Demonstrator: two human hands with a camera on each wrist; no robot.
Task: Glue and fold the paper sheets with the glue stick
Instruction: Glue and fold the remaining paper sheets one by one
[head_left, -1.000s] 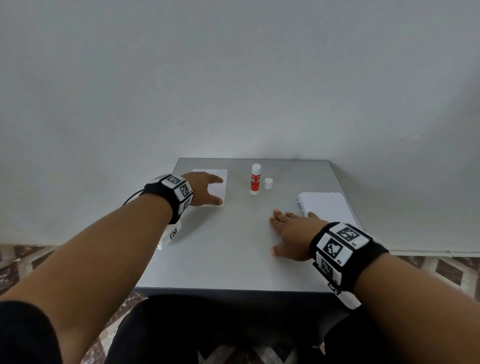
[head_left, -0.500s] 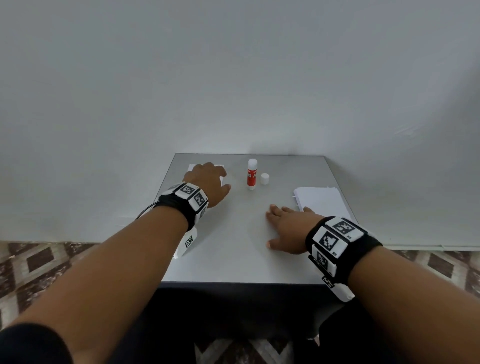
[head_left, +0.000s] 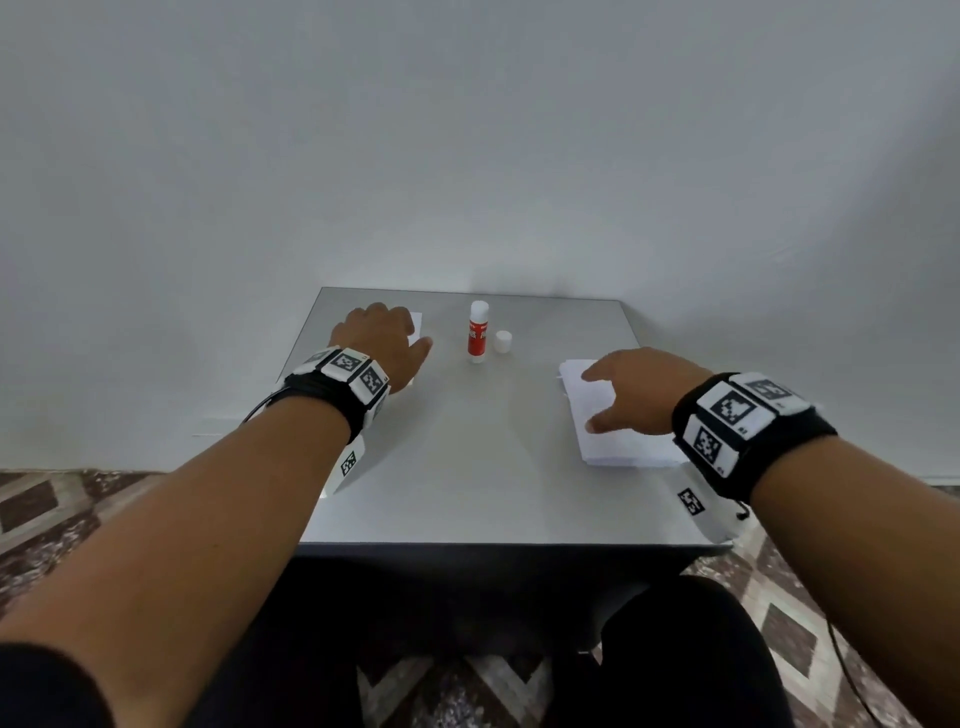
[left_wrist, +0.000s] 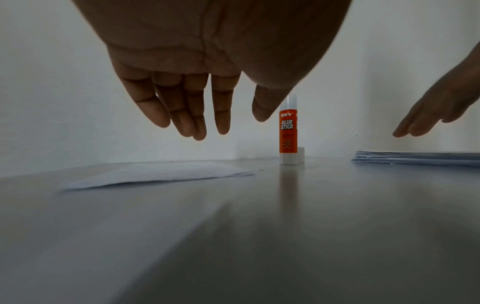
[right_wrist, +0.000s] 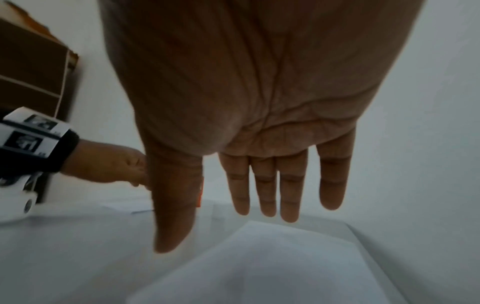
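A person's right hand hovered with fingers spread, holding nothing, directly above a stack of thin white paper sheets on a grey tabletop. The left hand, fingers straight and empty, hung over a folded white sheet. Between the hands stood an uncapped red-and-white glue stick, its small white cap just beside it. The sheets looked light, limp and easily creased, best lifted singly by an edge or corner.

On the grey table, the glue stick stands upright beside its cap, between both hands.
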